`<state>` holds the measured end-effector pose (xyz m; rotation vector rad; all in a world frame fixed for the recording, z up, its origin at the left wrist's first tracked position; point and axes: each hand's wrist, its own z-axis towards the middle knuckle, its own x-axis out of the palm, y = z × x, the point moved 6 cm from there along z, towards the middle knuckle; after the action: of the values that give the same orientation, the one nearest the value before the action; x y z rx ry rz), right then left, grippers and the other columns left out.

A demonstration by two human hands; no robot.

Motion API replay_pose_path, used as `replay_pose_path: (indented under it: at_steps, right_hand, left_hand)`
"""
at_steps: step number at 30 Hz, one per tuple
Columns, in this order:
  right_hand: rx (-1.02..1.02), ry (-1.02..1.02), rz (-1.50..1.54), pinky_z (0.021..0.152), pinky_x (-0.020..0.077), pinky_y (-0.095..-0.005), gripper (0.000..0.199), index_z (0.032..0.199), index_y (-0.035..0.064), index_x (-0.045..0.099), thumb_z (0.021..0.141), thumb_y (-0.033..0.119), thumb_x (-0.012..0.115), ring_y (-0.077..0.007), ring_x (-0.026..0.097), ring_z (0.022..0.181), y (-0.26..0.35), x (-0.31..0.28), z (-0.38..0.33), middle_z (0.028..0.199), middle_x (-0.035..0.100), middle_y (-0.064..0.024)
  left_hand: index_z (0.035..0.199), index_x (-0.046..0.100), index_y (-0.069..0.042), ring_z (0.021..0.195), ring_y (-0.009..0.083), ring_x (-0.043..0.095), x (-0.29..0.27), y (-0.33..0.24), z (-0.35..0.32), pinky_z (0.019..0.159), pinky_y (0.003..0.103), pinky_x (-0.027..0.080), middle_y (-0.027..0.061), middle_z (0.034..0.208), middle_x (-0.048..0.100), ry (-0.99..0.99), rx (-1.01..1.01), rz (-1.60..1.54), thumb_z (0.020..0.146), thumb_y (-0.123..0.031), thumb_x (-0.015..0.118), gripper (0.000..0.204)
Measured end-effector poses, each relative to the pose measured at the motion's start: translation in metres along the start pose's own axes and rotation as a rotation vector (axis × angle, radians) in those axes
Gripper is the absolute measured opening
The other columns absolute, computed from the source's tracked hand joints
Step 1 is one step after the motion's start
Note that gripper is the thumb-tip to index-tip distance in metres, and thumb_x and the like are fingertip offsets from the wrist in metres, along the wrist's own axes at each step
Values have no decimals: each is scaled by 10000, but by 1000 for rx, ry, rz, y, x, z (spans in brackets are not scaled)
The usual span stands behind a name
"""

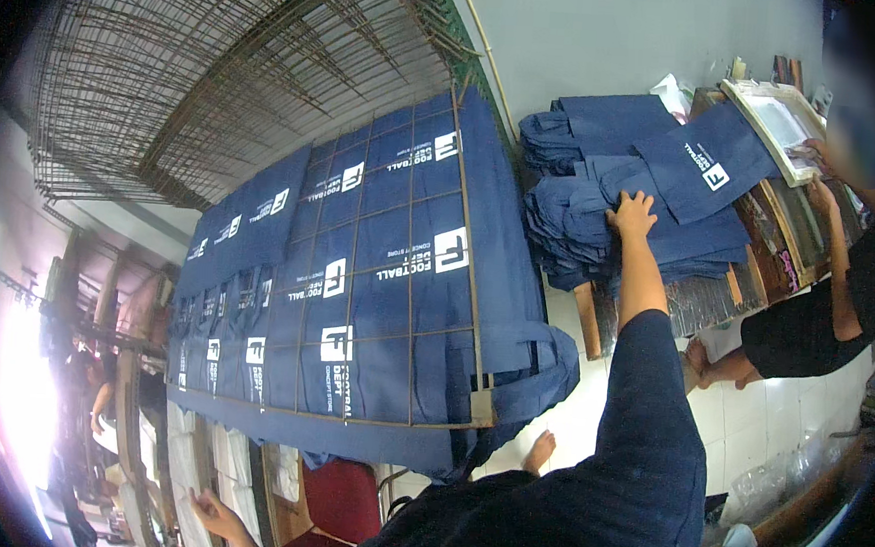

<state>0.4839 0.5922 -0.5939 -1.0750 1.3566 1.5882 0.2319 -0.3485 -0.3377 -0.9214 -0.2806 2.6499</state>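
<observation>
My right hand (633, 215) reaches across to a pile of navy fabric bags (576, 217), its fingers spread and resting on the top layers. Beside it, on the same pile, lies a navy bag with a white print (705, 162). My left hand (210, 512) hangs low at the left, fingers loosely apart with nothing in them. In front of me, navy printed bags (382, 195) lie spread in rows, under the thin bars of a wire rack (409, 322). Some bag fabric hangs over the near edge.
Several wire racks (239, 71) are tilted up at the upper left. At the right a co-worker's hands (819, 177) hold a printing screen (779, 129) over a wooden bench. A red chair (342, 498) stands near me. Another person's hand (98, 418) shows at the far left.
</observation>
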Motion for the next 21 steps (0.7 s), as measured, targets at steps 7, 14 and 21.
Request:
replay_pose_path:
  at_steps: [7, 14, 21]
  right_hand:
    - [-174, -117, -76, 913, 381, -530, 318, 1120, 102, 611, 827, 215, 560, -288, 356, 1280, 16, -8, 2, 1262, 507, -99]
    - [-169, -508, 343, 794, 415, -492, 243, 995, 69, 603, 840, 213, 482, -371, 602, 848, -21, -130, -18, 831, 645, -163]
    - [-408, -419, 729, 699, 408, -420, 159, 863, -2, 542, 816, 94, 425, -364, 556, 772, -26, -264, -136, 787, 566, -197]
  left_hand:
    - [1235, 533, 13, 852, 195, 554, -17, -220, 50, 766, 317, 463, 127, 976, 601, -80, 521, -387, 882, -79, 600, 371]
    - [1287, 481, -22, 971, 187, 587, 35, -509, -15, 832, 342, 484, 122, 1121, 593, 1104, 715, -1221, 800, -294, 694, 597]
    - [1473, 0, -33, 1237, 465, 402, 139, -676, -194, 995, 473, 403, 308, 1438, 225, 2148, -129, -914, 657, -869, 449, 1251]
